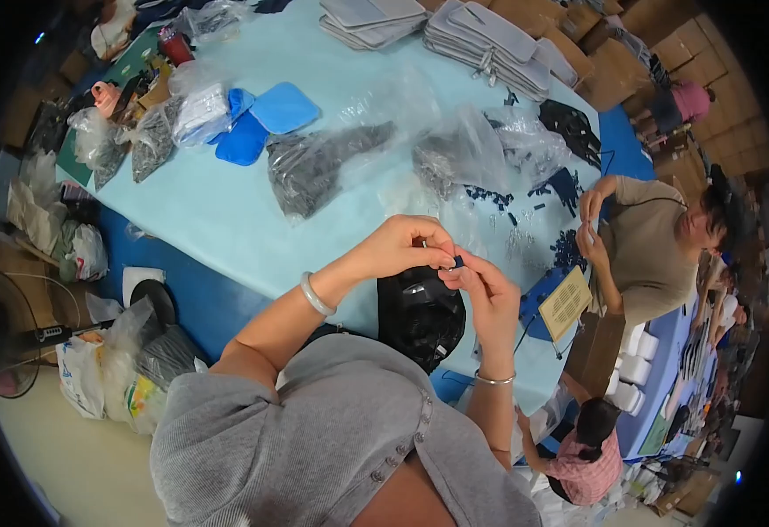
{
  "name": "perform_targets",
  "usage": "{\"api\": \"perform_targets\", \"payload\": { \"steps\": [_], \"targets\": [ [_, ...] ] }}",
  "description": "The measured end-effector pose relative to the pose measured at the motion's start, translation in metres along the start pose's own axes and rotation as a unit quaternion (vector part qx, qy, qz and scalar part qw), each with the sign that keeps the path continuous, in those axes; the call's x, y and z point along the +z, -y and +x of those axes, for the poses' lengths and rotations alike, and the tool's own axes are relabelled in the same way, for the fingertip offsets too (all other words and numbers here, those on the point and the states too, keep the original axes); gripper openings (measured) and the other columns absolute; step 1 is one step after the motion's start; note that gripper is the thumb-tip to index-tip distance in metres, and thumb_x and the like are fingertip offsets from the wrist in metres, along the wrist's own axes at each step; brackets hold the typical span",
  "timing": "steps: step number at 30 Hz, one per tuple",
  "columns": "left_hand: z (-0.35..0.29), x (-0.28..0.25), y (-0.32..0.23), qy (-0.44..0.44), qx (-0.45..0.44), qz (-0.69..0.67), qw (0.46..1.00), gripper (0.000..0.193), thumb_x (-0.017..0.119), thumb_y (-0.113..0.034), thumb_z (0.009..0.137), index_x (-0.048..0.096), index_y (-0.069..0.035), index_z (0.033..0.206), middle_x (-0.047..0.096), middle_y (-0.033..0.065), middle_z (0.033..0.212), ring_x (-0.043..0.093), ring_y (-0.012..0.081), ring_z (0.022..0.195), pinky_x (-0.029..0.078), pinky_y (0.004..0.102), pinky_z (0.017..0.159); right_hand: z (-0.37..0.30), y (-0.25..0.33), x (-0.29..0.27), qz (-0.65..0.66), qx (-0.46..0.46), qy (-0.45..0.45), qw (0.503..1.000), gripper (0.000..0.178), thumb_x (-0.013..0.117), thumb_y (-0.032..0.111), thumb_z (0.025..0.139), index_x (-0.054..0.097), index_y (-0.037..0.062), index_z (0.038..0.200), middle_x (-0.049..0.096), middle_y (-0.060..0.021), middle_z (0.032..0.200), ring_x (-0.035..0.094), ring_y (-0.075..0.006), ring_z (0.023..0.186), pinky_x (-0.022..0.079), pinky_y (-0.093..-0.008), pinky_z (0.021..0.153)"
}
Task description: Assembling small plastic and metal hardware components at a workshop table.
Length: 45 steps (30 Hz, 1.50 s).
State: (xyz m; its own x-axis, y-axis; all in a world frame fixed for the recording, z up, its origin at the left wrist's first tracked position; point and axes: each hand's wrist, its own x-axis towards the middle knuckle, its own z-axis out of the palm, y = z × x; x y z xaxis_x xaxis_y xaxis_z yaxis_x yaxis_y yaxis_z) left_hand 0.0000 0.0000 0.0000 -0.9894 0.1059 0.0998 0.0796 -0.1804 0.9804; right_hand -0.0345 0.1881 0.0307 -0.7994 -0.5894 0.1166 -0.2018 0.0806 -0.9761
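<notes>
My left hand (406, 246) and my right hand (488, 294) meet over the near edge of the table, fingertips pinched together. Between them is a small dark blue piece (457, 262), too small to make out its exact kind; both hands grip it. Just below, a black glossy bag-like thing (420, 321) lies close to my body, partly covered by my hands. Beyond my fingers, small dark blue pieces (488, 195) are scattered, with another pile of dark blue pieces (569, 249) farther right. Thin shiny bits (518, 237) lie between them.
The light blue table (226, 228) carries clear bags of dark parts (314, 171), blue pads (261, 123) and stacked grey panels (490, 53). A yellow sign (565, 304) stands at right. A co-worker (657, 246) handles something small there; another person (587, 452) is lower right.
</notes>
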Motion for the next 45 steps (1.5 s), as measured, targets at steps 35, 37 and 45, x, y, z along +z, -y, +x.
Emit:
{"api": "perform_targets", "payload": {
  "steps": [35, 37, 45],
  "targets": [
    [-0.007, 0.028, 0.008, -0.015, -0.119, -0.072, 0.99, 0.017, 0.063, -0.011, 0.084, 0.066, 0.002, 0.094, 0.066, 0.0059, 0.083, 0.061, 0.0094, 0.07, 0.05, 0.0216, 0.062, -0.019, -0.033, -0.015, 0.3, 0.218, 0.017, 0.928, 0.016, 0.058, 0.018, 0.088, 0.057, 0.0025, 0.086, 0.059, -0.0033, 0.077, 0.058, -0.0101, 0.068, 0.048, -0.0225, 0.063],
    [-0.007, 0.028, 0.007, -0.017, -0.119, -0.04, 0.992, 0.015, 0.064, -0.01, 0.083, 0.066, 0.002, 0.092, 0.066, 0.0053, 0.081, 0.061, 0.0095, 0.07, 0.049, 0.0216, 0.063, -0.02, -0.032, -0.013, 0.292, 0.219, 0.008, 0.931, 0.016, 0.058, 0.018, 0.087, 0.057, 0.0025, 0.085, 0.059, -0.0031, 0.077, 0.057, -0.0099, 0.067, 0.048, -0.0223, 0.063],
    [-0.009, 0.034, 0.002, -0.032, -0.072, 0.101, 0.992, 0.013, 0.066, -0.007, 0.077, 0.067, 0.001, 0.088, 0.066, 0.0065, 0.074, 0.061, 0.0093, 0.067, 0.049, 0.0231, 0.061, -0.027, -0.027, -0.005, 0.151, 0.163, -0.059, 0.973, 0.009, 0.057, 0.01, 0.087, 0.056, 0.0007, 0.085, 0.059, -0.0022, 0.075, 0.056, -0.0081, 0.067, 0.047, -0.021, 0.063]
  ]
}}
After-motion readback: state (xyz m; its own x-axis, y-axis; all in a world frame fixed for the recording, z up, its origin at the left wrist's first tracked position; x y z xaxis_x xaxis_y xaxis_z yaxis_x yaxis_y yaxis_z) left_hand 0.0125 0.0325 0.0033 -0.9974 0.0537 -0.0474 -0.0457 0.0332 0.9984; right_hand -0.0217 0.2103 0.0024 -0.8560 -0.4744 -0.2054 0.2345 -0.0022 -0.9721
